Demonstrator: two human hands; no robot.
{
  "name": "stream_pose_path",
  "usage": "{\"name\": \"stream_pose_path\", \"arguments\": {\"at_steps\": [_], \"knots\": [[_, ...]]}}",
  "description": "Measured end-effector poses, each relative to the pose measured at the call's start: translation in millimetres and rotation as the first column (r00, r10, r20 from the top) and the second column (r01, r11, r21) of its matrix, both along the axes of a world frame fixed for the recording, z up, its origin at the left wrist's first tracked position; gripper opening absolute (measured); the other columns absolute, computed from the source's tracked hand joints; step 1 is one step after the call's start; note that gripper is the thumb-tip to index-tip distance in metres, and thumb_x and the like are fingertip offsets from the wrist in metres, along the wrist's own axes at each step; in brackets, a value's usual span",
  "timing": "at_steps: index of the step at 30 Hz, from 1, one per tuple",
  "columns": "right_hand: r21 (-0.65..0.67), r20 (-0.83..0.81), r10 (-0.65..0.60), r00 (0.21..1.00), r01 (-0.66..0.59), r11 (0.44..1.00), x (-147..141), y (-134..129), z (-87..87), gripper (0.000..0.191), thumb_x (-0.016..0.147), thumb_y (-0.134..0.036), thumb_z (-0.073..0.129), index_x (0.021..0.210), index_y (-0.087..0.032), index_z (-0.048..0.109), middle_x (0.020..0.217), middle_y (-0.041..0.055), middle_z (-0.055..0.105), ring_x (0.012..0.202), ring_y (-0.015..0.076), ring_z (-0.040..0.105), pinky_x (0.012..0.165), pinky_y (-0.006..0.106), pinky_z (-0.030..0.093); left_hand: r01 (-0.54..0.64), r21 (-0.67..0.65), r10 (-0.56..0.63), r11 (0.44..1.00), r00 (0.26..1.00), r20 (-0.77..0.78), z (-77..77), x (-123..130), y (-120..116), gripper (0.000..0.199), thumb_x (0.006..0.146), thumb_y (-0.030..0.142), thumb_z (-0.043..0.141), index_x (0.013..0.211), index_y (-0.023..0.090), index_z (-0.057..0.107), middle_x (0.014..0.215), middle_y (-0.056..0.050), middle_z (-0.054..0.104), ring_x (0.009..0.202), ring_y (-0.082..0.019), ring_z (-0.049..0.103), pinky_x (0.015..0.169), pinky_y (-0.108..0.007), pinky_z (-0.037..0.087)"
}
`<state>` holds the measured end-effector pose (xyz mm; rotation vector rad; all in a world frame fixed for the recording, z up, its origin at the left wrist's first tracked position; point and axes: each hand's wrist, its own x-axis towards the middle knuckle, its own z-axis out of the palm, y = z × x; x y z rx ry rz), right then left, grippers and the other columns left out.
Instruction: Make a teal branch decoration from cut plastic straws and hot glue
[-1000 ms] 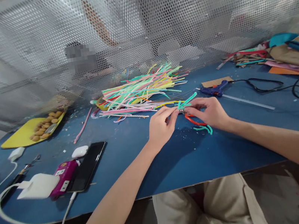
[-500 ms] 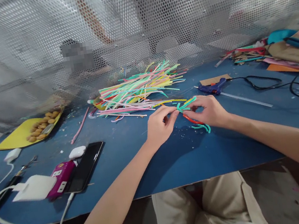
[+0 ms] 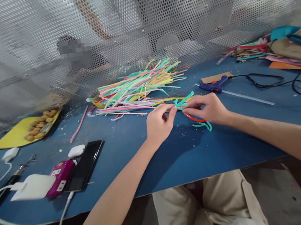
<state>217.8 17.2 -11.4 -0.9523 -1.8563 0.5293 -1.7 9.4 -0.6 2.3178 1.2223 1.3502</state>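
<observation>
Between my two hands is a small bundle of bent green pipe cleaners (image 3: 182,102), its ends splayed outward. My left hand (image 3: 161,123) pinches the bundle's left side between thumb and forefinger. From the right, my right hand (image 3: 207,108) closes thumb and fingers on the same piece. A red pipe cleaner (image 3: 194,118) curves out under the right hand. Short green pipe-cleaner pieces (image 3: 204,125) lie or hang just below it; whether they are joined to the red one I cannot tell. Behind the hands lies a large pile of coloured pipe cleaners (image 3: 137,86).
A blue glue gun (image 3: 215,85) with a black cable lies to the right. At left are a phone (image 3: 86,166), a purple power block (image 3: 62,178), a white charger (image 3: 33,187) and a yellow tray (image 3: 11,136) holding brown lumps. Perforated metal mesh (image 3: 125,25) stands behind the table.
The green bundle has turned slightly, and the right-hand fingers have shifted off its upper tip to lower down. Both hands stay in nearly the same place.
</observation>
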Motion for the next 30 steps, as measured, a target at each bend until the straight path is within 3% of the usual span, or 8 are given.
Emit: {"name": "stream_pose_path", "arguments": {"at_steps": [5,8,11,13,15,20,24,30], "knots": [[0.032,0.067,0.143,0.987,-0.145,0.989,22,5,12.9,0.028,0.094,-0.038,0.062,0.083,-0.019,0.081,0.079,0.0055,0.078,0.068,0.0174,0.068,0.065,0.032,0.052,0.063,0.014,-0.057,0.998,0.966,-0.253,-1.9,-13,11,0.026,0.101,0.039,0.058,0.101,0.020,0.076,0.094,-0.003,0.077,0.063,-0.011,0.062,0.066,-0.026,0.048],[0.043,0.037,0.193,0.981,-0.194,0.980,47,20,17.9,0.029,0.093,-0.034,0.059,0.077,-0.018,0.077,0.071,0.0044,0.075,0.060,0.0146,0.064,0.058,0.029,0.050,0.145,-0.053,-0.153,0.988,0.873,-0.464,-7.4,-22,19,0.027,0.103,0.035,0.053,0.106,0.021,0.076,0.105,-0.003,0.077,0.083,-0.015,0.070,0.077,-0.027,0.051],[-0.031,0.292,0.267,0.918,-0.270,0.962,67,36,19.7,0.023,0.091,-0.032,0.062,0.079,-0.018,0.076,0.068,0.0027,0.073,0.056,0.0128,0.059,0.056,0.028,0.047,0.199,-0.164,-0.257,0.966,0.795,-0.550,-11.2,-26,25,0.029,0.105,0.033,0.049,0.112,0.022,0.074,0.110,-0.004,0.076,0.099,-0.018,0.071,0.085,-0.030,0.052],[-0.114,0.474,0.285,0.833,-0.264,0.958,74,43,21.4,0.023,0.090,-0.036,0.064,0.079,-0.020,0.076,0.064,0.0003,0.070,0.054,0.0116,0.056,0.055,0.028,0.044,0.231,-0.221,-0.318,0.947,0.756,-0.573,-10.8,-28,26,0.030,0.105,0.033,0.048,0.113,0.022,0.074,0.110,-0.004,0.076,0.098,-0.018,0.070,0.086,-0.031,0.052],[-0.170,0.549,0.288,0.785,-0.233,0.958,77,44,24.2,0.026,0.090,-0.041,0.065,0.078,-0.021,0.076,0.061,-0.0009,0.067,0.054,0.0112,0.054,0.054,0.028,0.043,0.248,-0.255,-0.353,0.935,0.727,-0.588,-9.0,-29,27,0.031,0.104,0.034,0.048,0.111,0.023,0.076,0.108,-0.004,0.076,0.093,-0.018,0.071,0.085,-0.031,0.052],[-0.247,0.496,0.325,0.806,-0.228,0.942,72,36,32.0,0.029,0.089,-0.048,0.067,0.080,-0.022,0.075,0.065,-0.0004,0.068,0.056,0.0114,0.055,0.056,0.027,0.043,0.275,-0.279,-0.390,0.920,0.718,-0.577,-5.9,-31,24,0.031,0.103,0.037,0.050,0.115,0.024,0.076,0.107,-0.004,0.077,0.091,-0.018,0.070,0.085,-0.031,0.051],[-0.413,0.515,0.487,0.705,-0.294,0.862,63,28,35.1,0.027,0.087,-0.048,0.070,0.086,-0.022,0.078,0.067,-0.0002,0.069,0.058,0.0117,0.057,0.057,0.025,0.043,0.321,-0.300,-0.437,0.898,0.719,-0.540,-4.5,-30,24,0.030,0.101,0.038,0.056,0.120,0.025,0.074,0.108,-0.004,0.076,0.088,-0.016,0.069,0.081,-0.028,0.050],[-0.517,0.554,0.581,0.596,-0.301,0.801,52,26,30.5,0.029,0.086,-0.049,0.070,0.096,-0.023,0.078,0.070,-0.0001,0.070,0.061,0.0132,0.059,0.059,0.026,0.042,0.375,-0.274,-0.464,0.886,0.744,-0.481,0.2,-27,19,0.028,0.101,0.040,0.058,0.115,0.026,0.077,0.110,-0.003,0.078,0.091,-0.015,0.072,0.084,-0.026,0.050]]}}
